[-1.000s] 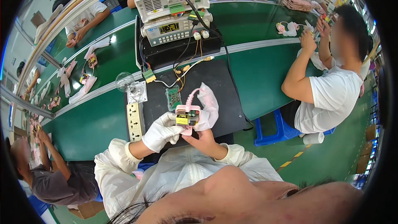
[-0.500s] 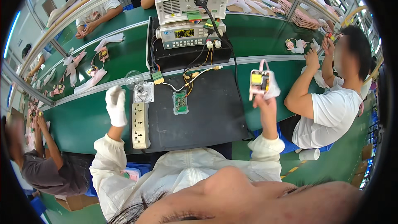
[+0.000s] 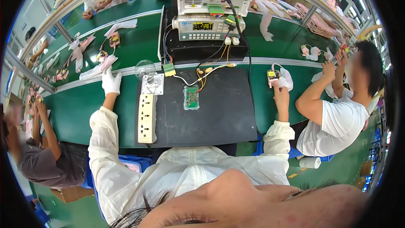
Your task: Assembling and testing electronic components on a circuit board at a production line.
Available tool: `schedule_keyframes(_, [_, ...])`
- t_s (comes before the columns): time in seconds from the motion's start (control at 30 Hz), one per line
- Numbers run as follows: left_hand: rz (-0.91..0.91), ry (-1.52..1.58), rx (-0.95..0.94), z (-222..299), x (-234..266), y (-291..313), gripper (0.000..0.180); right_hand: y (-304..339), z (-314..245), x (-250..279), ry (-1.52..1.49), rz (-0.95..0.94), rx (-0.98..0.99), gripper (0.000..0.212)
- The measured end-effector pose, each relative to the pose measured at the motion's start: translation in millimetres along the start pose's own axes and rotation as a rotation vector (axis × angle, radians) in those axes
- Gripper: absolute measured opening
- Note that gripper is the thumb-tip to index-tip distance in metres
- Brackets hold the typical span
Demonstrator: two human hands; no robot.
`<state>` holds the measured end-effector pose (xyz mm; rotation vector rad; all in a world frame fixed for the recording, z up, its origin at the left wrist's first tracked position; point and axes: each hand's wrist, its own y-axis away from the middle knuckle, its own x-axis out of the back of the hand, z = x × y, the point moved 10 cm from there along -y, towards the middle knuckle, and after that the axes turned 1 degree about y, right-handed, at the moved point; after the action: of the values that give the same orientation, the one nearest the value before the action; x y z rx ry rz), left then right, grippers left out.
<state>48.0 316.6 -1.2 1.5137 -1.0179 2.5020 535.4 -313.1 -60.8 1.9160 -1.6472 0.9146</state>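
Care was called for at the mat's (image 3: 219, 109) right edge, where a small board (image 3: 273, 76) in its white bag (image 3: 286, 78) was gripped by the right hand (image 3: 280, 90); it was best lowered flat. Left of the mat, another bag (image 3: 95, 71) was touched by the gloved left hand (image 3: 111, 81), fingers seemingly spread.

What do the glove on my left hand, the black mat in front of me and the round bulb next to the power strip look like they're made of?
The glove on the left hand looks like white knit fabric: matte, soft folds at the cuff. The black mat appears to be rubber or similar sheet, flat and dull with barely any glare. The bulb seems clear glass, see-through with bright highlights, though clear plastic cannot be ruled out.
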Motion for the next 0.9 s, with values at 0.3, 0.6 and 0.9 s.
schedule_keyframes(0.3, [0.129,-0.040,0.202,-28.3,6.8,-40.2,0.066,153.7,-138.3,0.3,0.000,-0.177,0.397,0.025])
schedule_keyframes(0.6, [0.483,0.201,0.148,-81.7,17.8,-59.9,0.052,220.0,-193.2,-68.9,-0.191,-0.294,0.563,0.012])
schedule_keyframes(0.9, [0.148,0.271,0.372,-113.4,-27.5,-119.3,0.064,248.9,-234.8,-89.8,0.153,-0.130,0.841,0.018])
